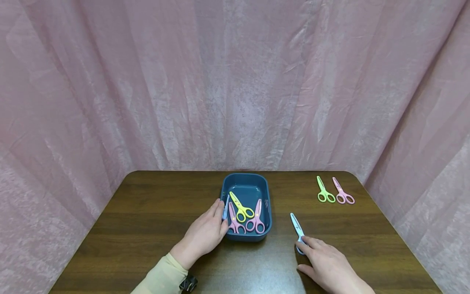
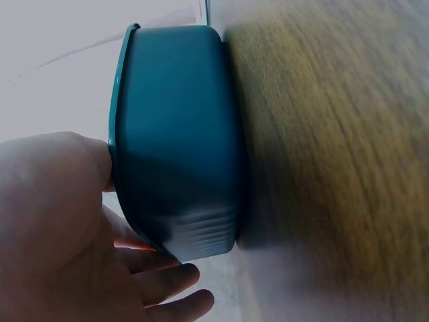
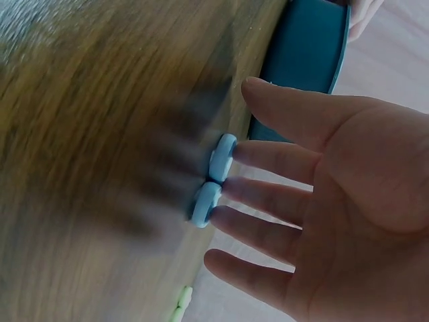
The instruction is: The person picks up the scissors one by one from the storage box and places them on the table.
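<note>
In the head view a dark blue rectangular bin (image 1: 245, 176) stands at mid-table. My left hand (image 1: 205, 229) rests against its left rim, fingers fairly straight and thumb at the near corner. Inside lie yellow scissors (image 1: 241, 209), two pink pairs, one of them pink scissors (image 1: 256, 222) on the right, and a blue one (image 1: 226, 207) by my left fingers. Right of the bin, light blue scissors (image 1: 296, 224) lie on the table, blades pointing away. My right hand (image 1: 328, 261) reaches over their handles; in the right wrist view its extended fingertips touch the handle loops (image 3: 221, 159), thumb apart.
Green scissors (image 1: 324, 194) and pink scissors (image 1: 342, 194) lie side by side at the table's far right. The brown wooden table (image 1: 154, 204) has rounded far corners. A pink curtain (image 1: 242, 90) hangs behind it and along both sides.
</note>
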`<move>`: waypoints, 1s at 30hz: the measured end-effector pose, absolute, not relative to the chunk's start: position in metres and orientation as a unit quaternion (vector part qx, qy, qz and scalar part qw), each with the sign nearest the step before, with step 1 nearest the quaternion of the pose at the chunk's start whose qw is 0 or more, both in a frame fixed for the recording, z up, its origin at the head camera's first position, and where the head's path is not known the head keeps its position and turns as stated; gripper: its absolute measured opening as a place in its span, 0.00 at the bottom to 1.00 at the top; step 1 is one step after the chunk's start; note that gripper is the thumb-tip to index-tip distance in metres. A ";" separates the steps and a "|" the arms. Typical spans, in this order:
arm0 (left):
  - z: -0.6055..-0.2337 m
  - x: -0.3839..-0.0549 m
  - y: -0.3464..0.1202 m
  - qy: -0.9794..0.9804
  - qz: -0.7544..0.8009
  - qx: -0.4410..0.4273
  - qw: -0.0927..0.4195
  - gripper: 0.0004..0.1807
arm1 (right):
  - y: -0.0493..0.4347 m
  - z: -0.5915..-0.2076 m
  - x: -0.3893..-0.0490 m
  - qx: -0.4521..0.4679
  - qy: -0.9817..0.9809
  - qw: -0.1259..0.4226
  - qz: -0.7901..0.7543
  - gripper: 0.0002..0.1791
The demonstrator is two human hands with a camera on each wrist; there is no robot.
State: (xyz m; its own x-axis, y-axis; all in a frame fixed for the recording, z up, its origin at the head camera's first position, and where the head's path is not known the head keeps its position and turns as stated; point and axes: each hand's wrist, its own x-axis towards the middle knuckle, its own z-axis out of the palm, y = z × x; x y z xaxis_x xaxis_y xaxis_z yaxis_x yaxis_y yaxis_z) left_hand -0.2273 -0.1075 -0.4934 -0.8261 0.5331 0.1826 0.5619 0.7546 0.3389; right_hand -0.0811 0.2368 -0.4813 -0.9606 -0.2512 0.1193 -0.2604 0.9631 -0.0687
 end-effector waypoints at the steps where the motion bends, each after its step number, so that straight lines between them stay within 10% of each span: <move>1: -0.493 -0.227 -0.107 -0.936 -0.193 -0.292 0.037 0.36 | 0.237 -0.481 -0.081 0.130 -0.989 0.056 0.042 0.30; 30: -0.493 -0.226 -0.108 -0.934 -0.192 -0.299 0.046 0.35 | 0.241 -0.476 -0.125 0.112 -0.992 0.034 0.055 0.28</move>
